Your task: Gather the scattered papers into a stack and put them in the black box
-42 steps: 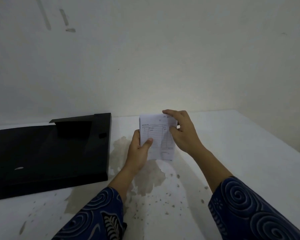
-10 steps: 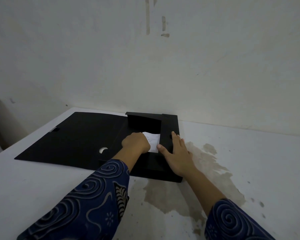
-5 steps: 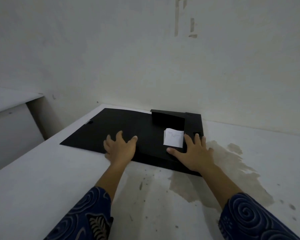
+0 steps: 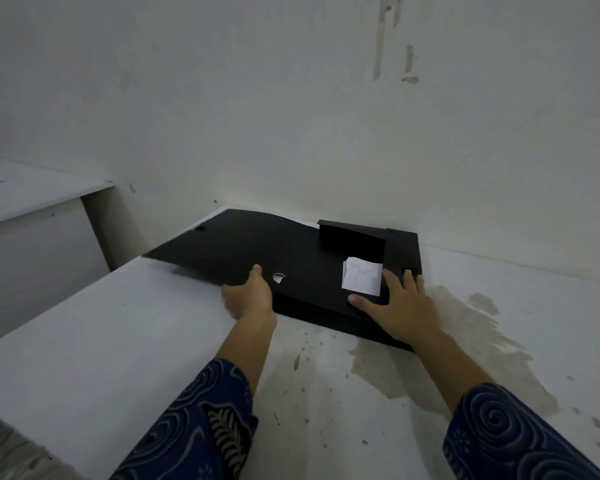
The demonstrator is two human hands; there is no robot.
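Gripping flat matte lid, seemingly lifted

Plain back room or small office, by the look of it. A bare white wall is filling the upper frame, showing scuffs and strips of peeling paint at upper right. A white laminate surface is taking up the lower frame, carrying a large brownish stain and dark specks at lower right. A second white desk is standing at left, against the same wall. Light is dim; no windows showing.
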